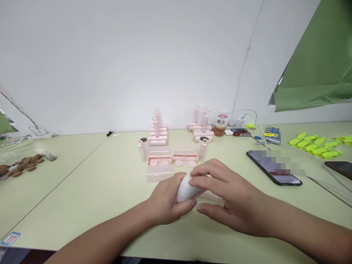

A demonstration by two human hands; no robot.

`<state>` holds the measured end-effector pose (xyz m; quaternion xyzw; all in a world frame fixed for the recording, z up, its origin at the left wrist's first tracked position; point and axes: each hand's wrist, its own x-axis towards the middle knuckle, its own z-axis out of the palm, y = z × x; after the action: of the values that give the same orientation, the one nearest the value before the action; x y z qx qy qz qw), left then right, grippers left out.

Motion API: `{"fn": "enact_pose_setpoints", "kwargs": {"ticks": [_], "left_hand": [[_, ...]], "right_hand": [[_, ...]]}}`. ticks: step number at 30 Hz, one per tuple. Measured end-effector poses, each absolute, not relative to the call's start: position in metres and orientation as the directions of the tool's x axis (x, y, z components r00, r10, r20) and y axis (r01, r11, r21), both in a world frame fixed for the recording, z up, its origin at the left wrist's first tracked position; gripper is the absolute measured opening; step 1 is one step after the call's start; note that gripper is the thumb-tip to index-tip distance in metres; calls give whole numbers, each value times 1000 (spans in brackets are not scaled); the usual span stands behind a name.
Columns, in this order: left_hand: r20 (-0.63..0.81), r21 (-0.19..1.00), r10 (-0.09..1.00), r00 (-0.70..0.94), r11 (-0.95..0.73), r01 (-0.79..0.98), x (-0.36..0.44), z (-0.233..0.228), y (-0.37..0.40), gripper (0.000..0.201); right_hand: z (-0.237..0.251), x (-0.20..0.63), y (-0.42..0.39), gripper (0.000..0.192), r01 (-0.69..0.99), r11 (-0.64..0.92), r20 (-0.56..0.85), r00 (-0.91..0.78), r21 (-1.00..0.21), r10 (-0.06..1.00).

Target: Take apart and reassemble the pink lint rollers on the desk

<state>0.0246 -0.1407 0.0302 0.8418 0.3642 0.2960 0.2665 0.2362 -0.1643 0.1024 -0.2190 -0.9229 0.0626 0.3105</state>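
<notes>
1. Two hands on one white roller, near table front edge: left hand fingers wrapped under it, right hand fingertips pinching its top end.
2. Pink parts just behind.
3. Phone right; bottle at far edge.

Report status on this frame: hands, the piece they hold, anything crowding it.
Left hand and right hand both gripping white roller piece above the table. Pink parts just beyond, apart from it. Phone off to the right.
</notes>
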Motion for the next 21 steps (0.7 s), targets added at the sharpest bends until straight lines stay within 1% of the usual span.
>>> {"fn": "enact_pose_setpoints", "kwargs": {"ticks": [3, 5, 8, 10, 14, 16, 19, 21], "left_hand": [[275, 634, 770, 575, -595, 494, 27, 25, -141, 43], [248, 614, 778, 577, -587, 527, 28, 22, -141, 43], [235, 606, 791, 564, -573, 551, 28, 20, -141, 43], [246, 616, 798, 551, -567, 547, 28, 20, -141, 44], [279, 639, 803, 527, -565, 522, 28, 20, -140, 46], [302, 632, 790, 533, -585, 509, 29, 19, -140, 46], [322, 605, 760, 565, -624, 494, 30, 17, -137, 44], [337, 586, 736, 587, -652, 481, 30, 14, -134, 41]], "right_hand": [[110, 234, -154, 23, 465, 842, 356, -765, -271, 537], [116, 234, -149, 16, 540, 792, 230, -764, -284, 603], [123, 234, -143, 17, 624, 728, 100, -735, -284, 670], [126, 233, -141, 18, 627, 727, 72, -741, -280, 668], [126, 227, -138, 16, 567, 779, 58, -797, -267, 601], [123, 223, -138, 16, 539, 799, 42, -822, -269, 568], [117, 219, -139, 17, 505, 810, 38, -842, -298, 538], [112, 218, -139, 19, 494, 805, 53, -841, -329, 538]]}}
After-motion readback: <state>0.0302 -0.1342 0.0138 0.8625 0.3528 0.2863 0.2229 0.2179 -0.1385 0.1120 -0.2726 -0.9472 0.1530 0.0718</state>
